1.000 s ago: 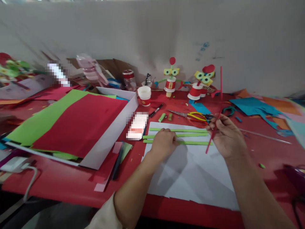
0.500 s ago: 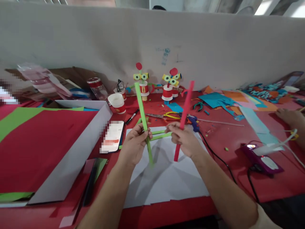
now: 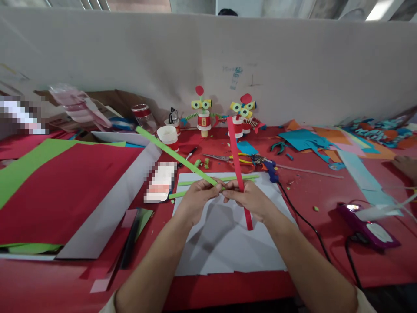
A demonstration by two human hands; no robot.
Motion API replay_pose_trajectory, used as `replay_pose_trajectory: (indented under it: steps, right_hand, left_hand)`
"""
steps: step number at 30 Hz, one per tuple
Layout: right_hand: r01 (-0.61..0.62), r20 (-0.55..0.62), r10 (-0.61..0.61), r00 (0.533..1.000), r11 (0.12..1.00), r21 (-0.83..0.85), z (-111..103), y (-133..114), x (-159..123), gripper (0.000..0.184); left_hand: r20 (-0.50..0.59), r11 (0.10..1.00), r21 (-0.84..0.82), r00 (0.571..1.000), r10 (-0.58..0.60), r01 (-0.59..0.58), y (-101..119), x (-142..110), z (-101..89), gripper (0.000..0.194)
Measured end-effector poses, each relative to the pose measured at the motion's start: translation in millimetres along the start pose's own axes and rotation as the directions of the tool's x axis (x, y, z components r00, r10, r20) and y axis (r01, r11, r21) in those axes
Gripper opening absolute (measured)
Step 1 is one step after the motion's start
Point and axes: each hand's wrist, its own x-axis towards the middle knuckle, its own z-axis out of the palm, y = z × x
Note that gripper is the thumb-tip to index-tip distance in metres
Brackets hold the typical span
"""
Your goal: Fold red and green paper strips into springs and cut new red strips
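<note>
Between the fingers of my left hand (image 3: 199, 201) is a green paper strip (image 3: 177, 157), slanting up to the left. My right hand (image 3: 247, 198) is closed on a red paper strip (image 3: 235, 152), which stands nearly upright and passes behind the fingers, its lower end showing below. The fingertips of both hands meet at the green strip's lower end. Below them lies a white sheet (image 3: 228, 248). Other green strips (image 3: 243, 178) rest across its far part, partly hidden by my hands.
Two paper-cup figures (image 3: 203, 119) stand by the back wall. Scissors (image 3: 224, 157), a glue gun (image 3: 271, 169) and blue paper (image 3: 302, 140) lie behind the sheet. A box with coloured paper (image 3: 78, 195) and a phone (image 3: 161, 180) are left, a purple device (image 3: 368, 226) right. Another person's hand (image 3: 405, 167) shows far right.
My hands have come together until their fingertips meet. The green strip has tipped over to the left, and the red strip's top has swung from right to left.
</note>
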Motion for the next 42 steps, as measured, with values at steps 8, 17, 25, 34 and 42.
replay_pose_trajectory:
  steps: [8, 17, 25, 34, 42]
  right_hand:
    - [0.339, -0.485, -0.099, 0.869, 0.833, 0.438, -23.9, -2.8, 12.1, 0.016]
    - [0.351, -0.389, -0.096, 0.916, 0.661, 0.664, -12.5, -4.5, 10.9, 0.003]
    - [0.228, -0.304, -0.112, 0.946, 0.898, 0.377, -3.1, 3.2, 10.1, 0.026]
    - [0.27, -0.569, -0.179, 0.803, 0.96, 0.079, -14.7, 7.6, 12.6, 0.04]
    - [0.555, -0.83, -0.319, 0.457, 0.832, -0.015, -60.4, -1.5, 13.3, 0.025]
  left_hand:
    - [-0.404, 0.953, -0.143, 0.895, 0.188, -0.265, 3.1, 6.2, -8.7, 0.02]
    - [-0.037, 0.996, 0.062, 0.998, -0.055, 0.057, -14.1, -5.3, 18.1, 0.018]
    - [-0.031, 1.0, 0.007, 0.999, 0.023, -0.023, -17.3, -3.8, 24.9, 0.02]
    - [-0.325, 0.984, 0.034, 0.929, 0.175, -0.173, -7.6, 3.0, 8.3, 0.027]
    - [-0.352, 0.954, -0.159, 0.917, 0.185, -0.254, 7.1, 3.3, -4.6, 0.03]
